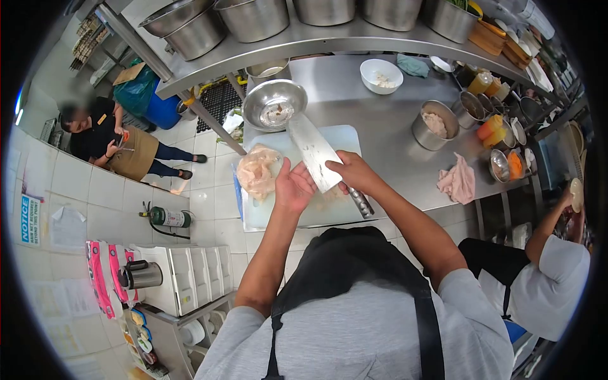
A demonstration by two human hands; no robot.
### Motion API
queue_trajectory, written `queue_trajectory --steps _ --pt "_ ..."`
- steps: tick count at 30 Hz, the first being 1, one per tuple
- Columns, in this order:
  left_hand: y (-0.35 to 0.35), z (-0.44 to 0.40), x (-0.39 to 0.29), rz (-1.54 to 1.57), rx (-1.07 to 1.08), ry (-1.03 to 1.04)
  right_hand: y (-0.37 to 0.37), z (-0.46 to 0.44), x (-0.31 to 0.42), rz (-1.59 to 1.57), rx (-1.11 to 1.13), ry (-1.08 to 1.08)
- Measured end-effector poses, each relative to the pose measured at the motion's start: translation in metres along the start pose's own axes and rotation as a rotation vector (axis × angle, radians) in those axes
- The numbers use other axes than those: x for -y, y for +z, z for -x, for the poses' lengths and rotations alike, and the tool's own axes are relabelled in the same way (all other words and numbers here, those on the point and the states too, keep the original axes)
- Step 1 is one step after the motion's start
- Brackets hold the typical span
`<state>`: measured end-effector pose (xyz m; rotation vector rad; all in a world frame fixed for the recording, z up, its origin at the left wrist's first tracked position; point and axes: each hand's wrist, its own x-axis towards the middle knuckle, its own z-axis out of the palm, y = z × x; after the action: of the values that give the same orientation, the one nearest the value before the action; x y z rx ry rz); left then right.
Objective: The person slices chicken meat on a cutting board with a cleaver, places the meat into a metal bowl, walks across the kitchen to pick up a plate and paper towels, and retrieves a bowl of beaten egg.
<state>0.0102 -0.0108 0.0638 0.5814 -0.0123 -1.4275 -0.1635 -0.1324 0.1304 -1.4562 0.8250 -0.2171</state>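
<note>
My right hand grips a cleaver where blade meets handle, with the dark-ended metal handle pointing back toward my body. Pale residue smears the broad blade, which points away from me. Palm up, my left hand is open beside the blade; whether its fingertips touch the metal I cannot tell. Under both hands lies a pale cutting board with pale scraps partly hidden by the cleaver and hands. A clear plastic bag with pinkish contents rests at the board's left. Behind it sits a steel bowl with bits inside.
On the steel table are a white bowl, a pot of pale meat, a pink cloth and sauce bottles. An overhead shelf holds steel pots. One person stands left, another works right.
</note>
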Motion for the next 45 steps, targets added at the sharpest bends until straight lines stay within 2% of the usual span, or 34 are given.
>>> queue_trajectory --steps 8,11,14,15,18,20,23,26,29,32,36,39,42,45 --pt "-0.024 0.008 0.003 -0.086 -0.054 -0.113 -0.006 -0.035 -0.014 0.006 -0.177 -0.067" --pt "-0.032 0.014 0.015 -0.494 -0.186 0.068 -0.032 -0.034 -0.03 0.141 -0.24 -0.049" --pt "-0.06 0.026 0.049 -1.522 -0.176 0.579 -0.066 -0.019 -0.085 0.758 -0.369 -0.422" --pt "-0.056 0.033 0.053 -1.739 -0.114 0.611 -0.064 -0.006 -0.09 0.858 -0.354 -0.363" --pt "-0.04 0.043 0.07 -2.031 -0.084 0.599 -0.051 0.046 -0.09 1.069 -0.314 -0.211" --pt "-0.043 0.035 0.08 -2.015 -0.184 0.615 -0.031 0.064 -0.091 1.097 -0.292 -0.154" --pt "-0.041 0.025 0.084 -2.043 -0.299 0.603 -0.012 0.077 -0.086 1.097 -0.138 -0.169" --pt "-0.045 0.014 0.079 -2.088 -0.278 0.615 -0.014 0.076 -0.104 0.949 -0.248 -0.265" --pt "-0.044 0.0 0.078 -2.08 -0.172 0.614 -0.035 0.08 -0.11 0.358 -0.246 0.136" --pt "-0.036 -0.006 0.083 -2.059 -0.145 0.62 -0.046 0.092 -0.14 -0.053 -0.184 0.297" --pt "-0.036 -0.009 0.089 -1.958 -0.204 0.665 -0.014 0.082 -0.14 -0.148 -0.161 0.341" --pt "-0.041 -0.009 0.092 -1.859 -0.24 0.691 0.021 0.061 -0.132 -0.054 -0.145 0.373" --pt "-0.066 -0.018 0.093 -1.722 -0.284 0.951 0.051 0.051 -0.11 0.021 -0.035 0.273" --pt "-0.064 -0.015 0.087 -1.444 -0.57 0.95 0.071 0.045 -0.123 0.544 -0.114 -0.339"
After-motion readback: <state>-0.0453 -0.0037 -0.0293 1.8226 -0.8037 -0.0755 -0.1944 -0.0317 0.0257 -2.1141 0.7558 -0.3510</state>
